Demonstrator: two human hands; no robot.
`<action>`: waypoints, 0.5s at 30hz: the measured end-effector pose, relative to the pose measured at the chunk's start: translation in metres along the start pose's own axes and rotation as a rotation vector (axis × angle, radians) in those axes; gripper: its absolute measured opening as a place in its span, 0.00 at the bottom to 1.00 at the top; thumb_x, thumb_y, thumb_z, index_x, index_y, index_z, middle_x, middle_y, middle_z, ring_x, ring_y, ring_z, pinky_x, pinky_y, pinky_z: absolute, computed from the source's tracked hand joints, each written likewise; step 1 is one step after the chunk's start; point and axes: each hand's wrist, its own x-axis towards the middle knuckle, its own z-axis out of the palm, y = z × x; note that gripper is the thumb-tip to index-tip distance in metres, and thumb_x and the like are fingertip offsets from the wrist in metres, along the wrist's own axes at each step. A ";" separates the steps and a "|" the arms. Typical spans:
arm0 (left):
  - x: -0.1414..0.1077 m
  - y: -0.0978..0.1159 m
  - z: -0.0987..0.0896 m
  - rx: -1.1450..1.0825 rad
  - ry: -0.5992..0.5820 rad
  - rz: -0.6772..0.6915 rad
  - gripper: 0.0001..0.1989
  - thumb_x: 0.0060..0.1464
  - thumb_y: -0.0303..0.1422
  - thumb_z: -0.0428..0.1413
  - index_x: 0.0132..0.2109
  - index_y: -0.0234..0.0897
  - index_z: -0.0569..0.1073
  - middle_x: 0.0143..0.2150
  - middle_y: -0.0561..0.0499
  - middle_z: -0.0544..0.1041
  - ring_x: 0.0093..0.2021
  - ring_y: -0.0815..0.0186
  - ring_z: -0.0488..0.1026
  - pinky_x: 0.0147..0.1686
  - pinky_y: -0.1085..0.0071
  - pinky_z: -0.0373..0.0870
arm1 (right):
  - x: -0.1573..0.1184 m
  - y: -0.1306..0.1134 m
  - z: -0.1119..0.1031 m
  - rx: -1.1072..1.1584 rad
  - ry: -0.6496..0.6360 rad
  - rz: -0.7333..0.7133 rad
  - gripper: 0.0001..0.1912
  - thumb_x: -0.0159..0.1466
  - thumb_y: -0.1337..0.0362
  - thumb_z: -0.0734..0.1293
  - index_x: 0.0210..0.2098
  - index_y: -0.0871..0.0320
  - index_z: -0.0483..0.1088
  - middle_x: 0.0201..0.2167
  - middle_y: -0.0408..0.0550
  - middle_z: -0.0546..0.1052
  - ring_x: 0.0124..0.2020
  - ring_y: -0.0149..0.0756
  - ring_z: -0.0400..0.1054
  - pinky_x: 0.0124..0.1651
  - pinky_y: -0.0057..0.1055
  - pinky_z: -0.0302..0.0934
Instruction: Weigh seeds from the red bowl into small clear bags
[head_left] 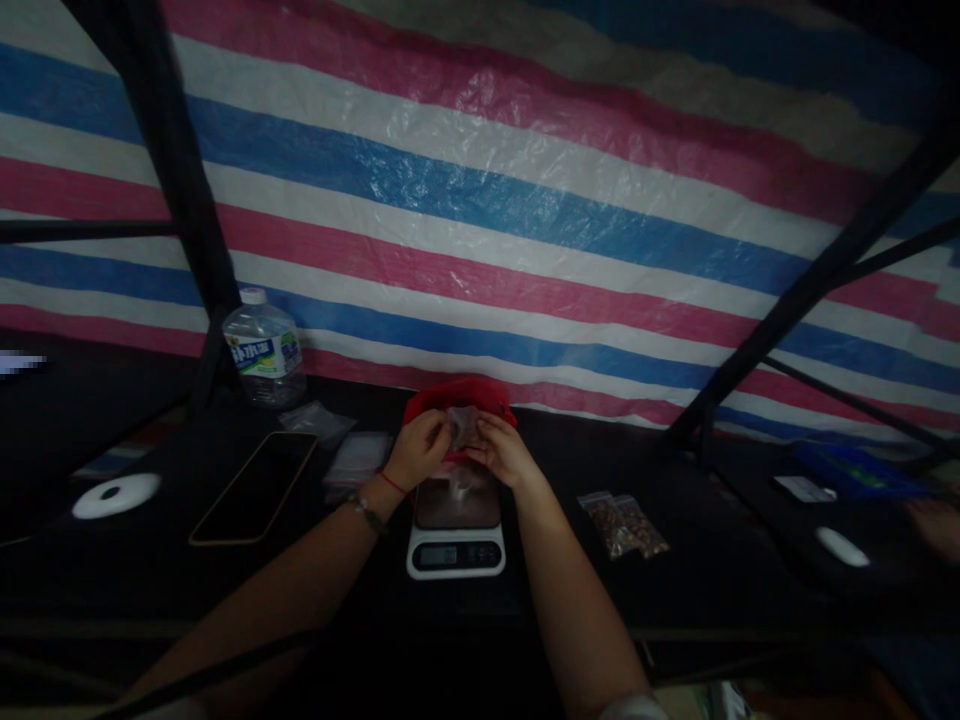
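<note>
Hidden: the scene is dim; the contents of the small clear bag (465, 425) and the readout on the scale (455, 530) are too faint to tell.
Backdrop: a red, white and blue striped tarp (525, 200) fills the upper view, crossed by dark frame bars (180, 180).
Surface: a black table (712, 590) carries a water bottle (264, 350), a phone (255, 487), a white disc (116, 495) and two filled packets (626, 524).
Red bag: a red bag (459, 398) stands just behind the scale.
Left hand: the left hand (417, 450), forearm stretched forward, pinches the clear bag's left edge.
Right hand: the right hand (504, 452) pinches its right edge, above the scale.
</note>
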 end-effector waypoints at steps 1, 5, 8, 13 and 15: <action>0.001 -0.002 -0.001 0.020 0.026 -0.005 0.10 0.58 0.32 0.46 0.36 0.35 0.71 0.32 0.48 0.75 0.33 0.66 0.72 0.35 0.70 0.68 | -0.002 -0.003 0.000 0.020 -0.031 0.015 0.21 0.52 0.58 0.73 0.44 0.55 0.70 0.33 0.46 0.78 0.30 0.34 0.73 0.30 0.29 0.67; 0.005 -0.015 -0.008 0.160 0.123 0.030 0.09 0.57 0.33 0.49 0.35 0.36 0.72 0.34 0.48 0.76 0.37 0.63 0.73 0.41 0.67 0.70 | -0.005 -0.009 0.001 0.083 -0.018 -0.048 0.19 0.48 0.61 0.76 0.38 0.57 0.71 0.31 0.43 0.77 0.28 0.29 0.71 0.28 0.23 0.65; 0.008 -0.025 -0.010 0.303 0.191 0.004 0.09 0.56 0.32 0.50 0.37 0.37 0.74 0.44 0.44 0.76 0.48 0.58 0.71 0.52 0.58 0.66 | -0.001 -0.007 0.002 0.105 0.070 -0.108 0.16 0.49 0.63 0.75 0.36 0.56 0.70 0.33 0.42 0.77 0.30 0.28 0.71 0.33 0.24 0.67; 0.007 -0.043 -0.005 0.342 0.082 -0.112 0.20 0.50 0.27 0.51 0.51 0.36 0.73 0.53 0.43 0.72 0.53 0.57 0.69 0.57 0.58 0.64 | 0.014 0.005 0.001 0.013 0.189 -0.222 0.13 0.50 0.64 0.71 0.36 0.55 0.69 0.36 0.41 0.76 0.35 0.29 0.71 0.37 0.25 0.67; 0.006 -0.048 -0.002 0.298 0.040 -0.129 0.23 0.49 0.25 0.50 0.54 0.35 0.72 0.51 0.44 0.72 0.51 0.59 0.70 0.57 0.61 0.66 | 0.023 0.007 -0.001 -0.131 0.198 -0.265 0.12 0.51 0.64 0.69 0.35 0.56 0.68 0.34 0.41 0.75 0.35 0.30 0.71 0.38 0.27 0.66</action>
